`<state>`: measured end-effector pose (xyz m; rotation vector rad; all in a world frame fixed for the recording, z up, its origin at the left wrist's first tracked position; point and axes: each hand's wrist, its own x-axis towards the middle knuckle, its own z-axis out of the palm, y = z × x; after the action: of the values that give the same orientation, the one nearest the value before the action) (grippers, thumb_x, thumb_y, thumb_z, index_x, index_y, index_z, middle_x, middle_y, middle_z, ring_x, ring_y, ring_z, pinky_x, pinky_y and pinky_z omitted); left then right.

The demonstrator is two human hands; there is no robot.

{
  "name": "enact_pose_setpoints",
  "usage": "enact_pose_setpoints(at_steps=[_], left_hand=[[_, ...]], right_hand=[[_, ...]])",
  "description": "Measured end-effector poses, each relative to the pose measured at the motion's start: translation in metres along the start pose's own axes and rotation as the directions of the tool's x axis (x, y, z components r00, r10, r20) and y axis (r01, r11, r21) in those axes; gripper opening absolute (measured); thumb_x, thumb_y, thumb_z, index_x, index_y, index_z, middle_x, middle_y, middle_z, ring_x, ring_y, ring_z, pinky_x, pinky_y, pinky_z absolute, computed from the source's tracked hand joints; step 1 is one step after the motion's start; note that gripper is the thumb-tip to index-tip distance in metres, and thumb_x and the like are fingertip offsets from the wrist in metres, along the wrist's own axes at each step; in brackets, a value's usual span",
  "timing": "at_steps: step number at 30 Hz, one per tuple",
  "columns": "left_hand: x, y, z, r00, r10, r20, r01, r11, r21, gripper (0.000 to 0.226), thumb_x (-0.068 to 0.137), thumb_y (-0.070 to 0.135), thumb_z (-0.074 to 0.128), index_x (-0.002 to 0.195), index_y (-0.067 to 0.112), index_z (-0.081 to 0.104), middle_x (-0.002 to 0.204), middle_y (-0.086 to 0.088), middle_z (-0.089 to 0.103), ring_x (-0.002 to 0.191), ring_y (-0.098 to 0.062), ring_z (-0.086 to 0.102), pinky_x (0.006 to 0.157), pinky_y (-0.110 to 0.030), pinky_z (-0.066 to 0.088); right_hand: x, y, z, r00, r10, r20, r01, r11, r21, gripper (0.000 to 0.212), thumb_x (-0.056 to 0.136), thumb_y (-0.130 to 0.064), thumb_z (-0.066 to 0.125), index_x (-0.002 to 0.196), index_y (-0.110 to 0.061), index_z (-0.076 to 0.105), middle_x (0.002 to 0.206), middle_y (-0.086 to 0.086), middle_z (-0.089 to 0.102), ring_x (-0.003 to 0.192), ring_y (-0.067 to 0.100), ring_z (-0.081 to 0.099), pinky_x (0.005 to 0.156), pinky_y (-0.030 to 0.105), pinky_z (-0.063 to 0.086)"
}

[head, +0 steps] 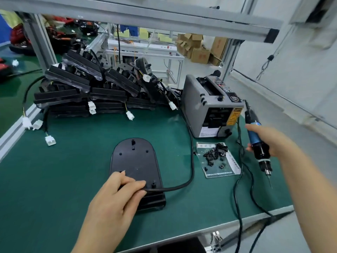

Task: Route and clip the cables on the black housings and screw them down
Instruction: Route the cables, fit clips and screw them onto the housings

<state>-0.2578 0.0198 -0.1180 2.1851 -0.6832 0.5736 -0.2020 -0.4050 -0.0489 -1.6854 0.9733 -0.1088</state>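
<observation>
While the left hand [116,196] pinches a thick black cable [189,152] onto the flat black plastic housing [135,161] at centre frame, the right hand [273,141] grasps a blue-handled electric screwdriver [259,145]; screwing down looks next.

grey machine [209,106] on green mat [73,179]; cardboard boxes [198,50] far behind

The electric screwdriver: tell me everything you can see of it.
The electric screwdriver is a slim tool with a blue grip, a black plastic-looking lower body, a metal chuck and a thin bit. It hangs nearly upright, bit down, top leaning left, over the green mat, right of a bag of black clips. The right hand grips its middle; a black cord leaves its top.
</observation>
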Motion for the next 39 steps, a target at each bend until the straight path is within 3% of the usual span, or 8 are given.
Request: enact_pose_setpoints(at_steps=[3, 5, 9, 14, 22, 28, 33, 39], left_hand=[[0.000, 0.000, 0.000, 1.000, -0.001, 0.001, 0.001, 1.000, -0.005, 0.033, 0.088, 0.035, 0.050, 0.096, 0.014, 0.074, 0.089, 0.009, 0.053, 0.092, -0.005, 0.058, 0.099, -0.023, 0.043], [0.000, -0.001, 0.001, 1.000, -0.005, 0.000, 0.005, 1.000, -0.009, 0.032, 0.088, 0.034, 0.051, 0.097, 0.014, 0.074, 0.089, 0.011, 0.050, 0.086, -0.004, 0.057, 0.101, -0.025, 0.042], [-0.001, -0.002, 0.002, 1.000, -0.010, 0.003, 0.010, 1.000, -0.010, 0.031, 0.089, 0.033, 0.051, 0.098, 0.015, 0.073, 0.090, 0.012, 0.049, 0.083, -0.005, 0.058, 0.103, -0.025, 0.041], [-0.001, -0.002, 0.003, 1.000, -0.009, 0.000, 0.009, 1.000, -0.016, 0.031, 0.089, 0.034, 0.051, 0.099, 0.015, 0.073, 0.090, 0.013, 0.047, 0.082, -0.005, 0.057, 0.104, -0.025, 0.040], [-0.001, 0.000, 0.002, 1.000, -0.023, 0.008, 0.023, 1.000, -0.002, 0.032, 0.090, 0.034, 0.050, 0.099, 0.015, 0.074, 0.088, 0.010, 0.050, 0.082, -0.005, 0.059, 0.103, -0.026, 0.041], [-0.001, 0.000, 0.002, 0.999, -0.033, 0.002, 0.033, 0.999, -0.001, 0.031, 0.089, 0.033, 0.051, 0.099, 0.015, 0.074, 0.088, 0.010, 0.050, 0.080, -0.007, 0.059, 0.103, -0.029, 0.042], [-0.001, 0.000, 0.002, 1.000, -0.030, -0.002, 0.030, 1.000, -0.002, 0.031, 0.089, 0.033, 0.051, 0.098, 0.014, 0.074, 0.087, 0.009, 0.051, 0.079, -0.008, 0.059, 0.102, -0.028, 0.042], [-0.001, 0.001, 0.001, 1.000, -0.030, 0.006, 0.030, 1.000, -0.002, 0.034, 0.089, 0.036, 0.049, 0.098, 0.015, 0.074, 0.088, 0.009, 0.052, 0.084, -0.007, 0.060, 0.102, -0.023, 0.041]], right_hand=[[0.014, 0.010, 0.013, 0.999, 0.004, -0.038, -0.009, 0.991, -0.136, 0.052, 0.083, -0.036, 0.071, 0.112, -0.003, 0.043, 0.080, 0.022, 0.056, 0.057, 0.033, 0.060, 0.049, 0.039, 0.057], [0.019, 0.013, 0.018, 0.991, -0.047, -0.124, -0.002, 0.931, -0.366, 0.056, 0.082, -0.044, 0.068, 0.108, -0.001, 0.045, 0.083, 0.019, 0.057, 0.067, 0.032, 0.060, 0.063, 0.040, 0.053], [0.023, 0.008, 0.024, 0.980, -0.112, -0.166, -0.001, 0.827, -0.563, 0.047, 0.081, -0.046, 0.066, 0.077, -0.004, 0.046, 0.071, 0.011, 0.051, 0.060, 0.024, 0.051, 0.057, 0.031, 0.039], [0.029, 0.010, 0.028, 0.966, -0.168, -0.197, -0.009, 0.739, -0.674, 0.046, 0.080, -0.048, 0.066, 0.077, -0.005, 0.049, 0.074, 0.012, 0.057, 0.066, 0.026, 0.055, 0.061, 0.033, 0.041], [0.030, 0.010, 0.031, 0.968, -0.157, -0.195, -0.054, 0.630, -0.775, 0.069, 0.079, -0.062, 0.060, 0.113, -0.002, 0.051, 0.100, 0.019, 0.063, 0.090, 0.035, 0.061, 0.086, 0.044, 0.049], [0.028, 0.015, 0.027, 0.974, -0.170, -0.153, -0.028, 0.575, -0.818, 0.064, 0.083, -0.066, 0.052, 0.103, -0.004, 0.054, 0.088, 0.010, 0.059, 0.084, 0.030, 0.059, 0.076, 0.037, 0.048], [0.026, 0.017, 0.024, 0.974, -0.175, -0.141, -0.023, 0.544, -0.839, 0.076, 0.085, -0.065, 0.049, 0.133, -0.006, 0.038, 0.122, 0.014, 0.056, 0.104, 0.033, 0.056, 0.091, 0.045, 0.047], [0.002, -0.002, 0.030, 0.927, -0.362, -0.092, 0.140, 0.566, -0.813, 0.050, 0.087, -0.049, 0.057, 0.121, -0.012, 0.053, 0.114, 0.013, 0.060, 0.098, 0.032, 0.057, 0.081, 0.039, 0.047]])
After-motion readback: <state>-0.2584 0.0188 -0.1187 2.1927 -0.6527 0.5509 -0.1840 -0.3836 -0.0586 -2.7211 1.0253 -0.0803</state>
